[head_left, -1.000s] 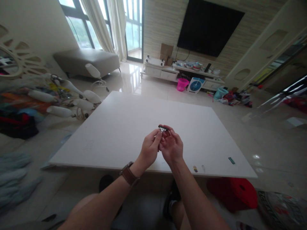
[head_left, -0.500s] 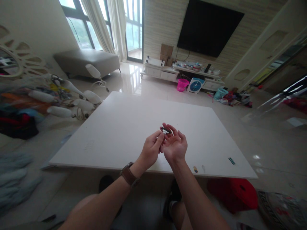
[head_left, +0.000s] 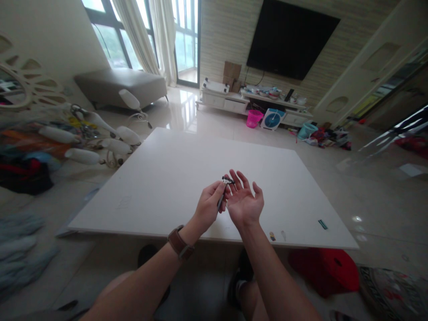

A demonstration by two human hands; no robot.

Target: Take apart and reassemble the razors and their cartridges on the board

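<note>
My left hand [head_left: 209, 203], with a brown watch on its wrist, is closed around a razor [head_left: 228, 180]. The razor's dark handle runs down through the fingers, and its metallic head points up toward the right. Palm up beside it, my right hand [head_left: 245, 203] has its fingers spread. Its fingertips are close to the razor's head; whether they touch it I cannot tell. Both hands are above the near part of a white tabletop [head_left: 187, 178].
On the table's right lie a dark green strip [head_left: 323, 224], a small yellow-and-dark piece [head_left: 272, 236] and a clear piece [head_left: 283, 235]. A red stool [head_left: 334, 269] stands by the near right edge. Lamp shades [head_left: 83, 156] crowd the left side.
My right hand has opened out, its fingers stretching and moving slightly away from the razor. The razor has turned in my left hand, so more of its handle shows.
</note>
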